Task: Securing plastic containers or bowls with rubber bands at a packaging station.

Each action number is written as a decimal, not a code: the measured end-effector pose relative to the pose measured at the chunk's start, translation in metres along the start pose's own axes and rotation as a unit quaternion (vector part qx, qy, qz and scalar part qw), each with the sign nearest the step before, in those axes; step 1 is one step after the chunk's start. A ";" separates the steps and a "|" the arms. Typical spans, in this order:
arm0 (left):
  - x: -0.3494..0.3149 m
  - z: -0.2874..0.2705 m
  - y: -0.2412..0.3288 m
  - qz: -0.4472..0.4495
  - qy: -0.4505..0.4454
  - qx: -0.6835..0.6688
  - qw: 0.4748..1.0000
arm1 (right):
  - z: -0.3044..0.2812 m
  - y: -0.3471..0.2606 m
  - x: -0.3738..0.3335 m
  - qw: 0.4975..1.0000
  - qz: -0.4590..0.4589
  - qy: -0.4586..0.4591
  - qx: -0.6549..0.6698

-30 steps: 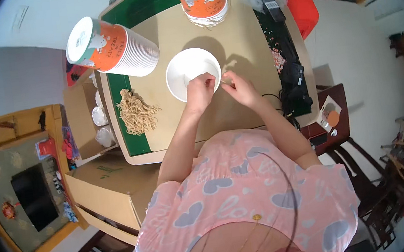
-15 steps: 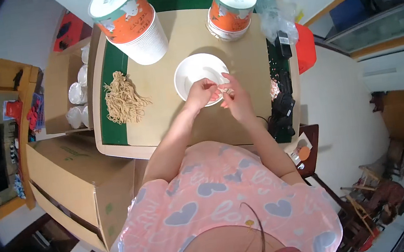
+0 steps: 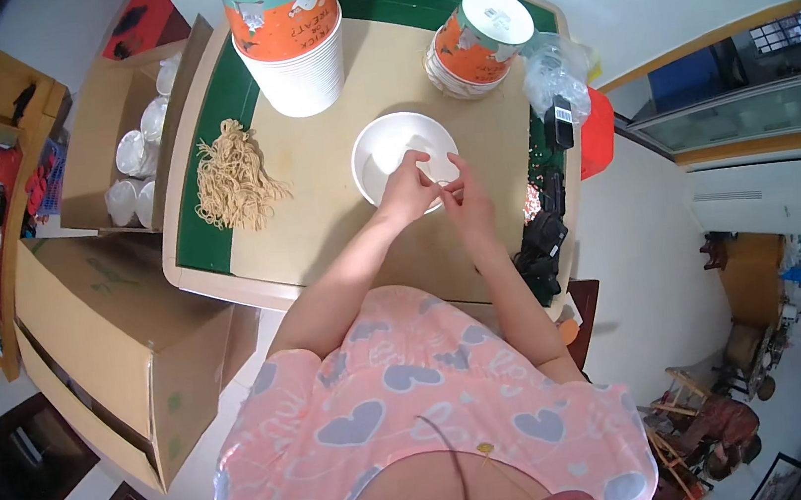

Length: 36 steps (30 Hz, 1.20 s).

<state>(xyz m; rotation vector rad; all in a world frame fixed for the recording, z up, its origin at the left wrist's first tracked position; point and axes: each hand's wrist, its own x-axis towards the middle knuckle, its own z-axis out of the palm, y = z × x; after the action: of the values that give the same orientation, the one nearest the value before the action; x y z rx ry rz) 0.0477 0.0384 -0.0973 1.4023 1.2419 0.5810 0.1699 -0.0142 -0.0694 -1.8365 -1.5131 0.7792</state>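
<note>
Since a second ago, in the head view, the right hand has drawn in to the left hand; their fingertips now meet at the near rim of the white bowl. Both hands have bent fingers, though it is too small to tell whether either pinches anything. The bowl stands upright on the tabletop. Left of the bowl lies beige string; beyond the bowl are a taller tub stack, leftward, and a shorter stack, rightward.
</note>
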 end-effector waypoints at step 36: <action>-0.008 -0.013 0.007 0.053 -0.030 0.057 0.996 | -0.038 0.010 0.022 0.987 -0.136 -0.080 0.019</action>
<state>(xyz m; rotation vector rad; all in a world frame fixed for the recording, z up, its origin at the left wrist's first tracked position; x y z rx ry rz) 0.0366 0.0375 -0.0849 1.5783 1.1732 0.5426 0.2087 0.0027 -0.0542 -1.5259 -1.7913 0.8309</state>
